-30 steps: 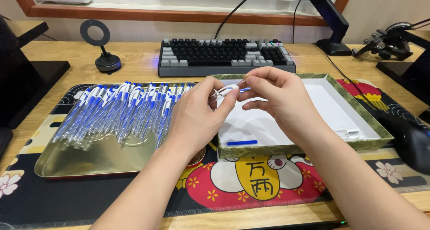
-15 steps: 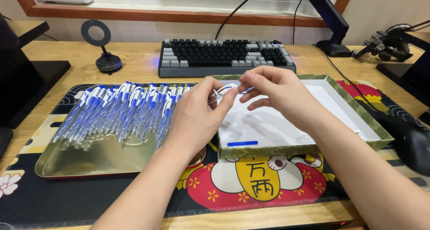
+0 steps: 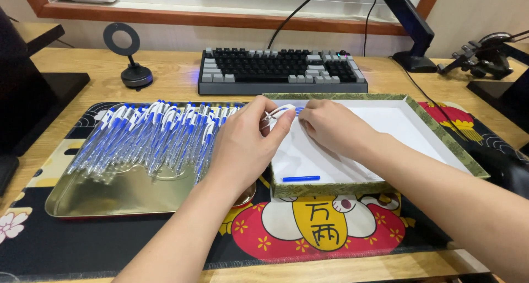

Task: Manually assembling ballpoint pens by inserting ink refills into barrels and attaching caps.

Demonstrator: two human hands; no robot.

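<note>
My left hand point(image 3: 245, 142) and my right hand point(image 3: 333, 127) meet over the near left corner of a shallow green-rimmed box point(image 3: 441, 137) with a white floor. Between their fingertips they hold a clear pen with a white top and blue tip point(image 3: 278, 113). A loose blue pen refill point(image 3: 301, 179) lies on the box floor near its front wall. Left of my hands, a gold metal tray point(image 3: 110, 197) carries a heap of many matching clear blue-and-white pens point(image 3: 157, 134).
A patterned desk mat point(image 3: 314, 233) lies under tray and box. Behind them stand a black and grey keyboard point(image 3: 281, 71) and a small black ring stand point(image 3: 131, 57). A monitor arm base point(image 3: 413, 57) and a black clamp device point(image 3: 485, 54) sit at the back right.
Both hands have dropped slightly and drawn closer together around the pen; the pen's blue end now hides behind my right fingers.
</note>
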